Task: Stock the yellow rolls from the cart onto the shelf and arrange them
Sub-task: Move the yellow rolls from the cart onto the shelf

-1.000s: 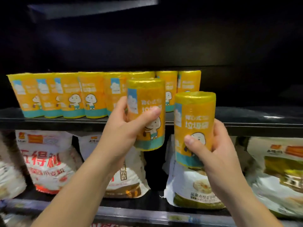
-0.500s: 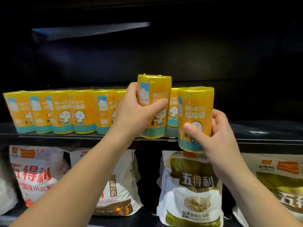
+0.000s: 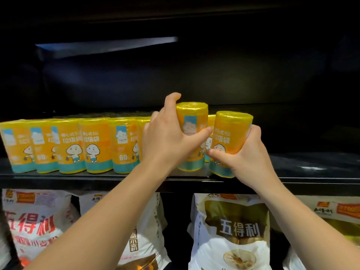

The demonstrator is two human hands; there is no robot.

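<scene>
Wrapping left roll (image 3: 191,117), left hand (image 3: 165,139) grip; right hand (image 3: 247,158) grip clasps right roll (image 3: 231,129), shelf (image 3: 292,178) edge.

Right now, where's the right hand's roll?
Head view, right of centre: the right hand holds that roll at the shelf front edge, just right of the other roll in the left hand.

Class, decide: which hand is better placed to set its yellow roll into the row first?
Left, probably. The left hand holds the left roll beside the row; the right hand holds the right roll farther out, over the shelf edge.
</scene>
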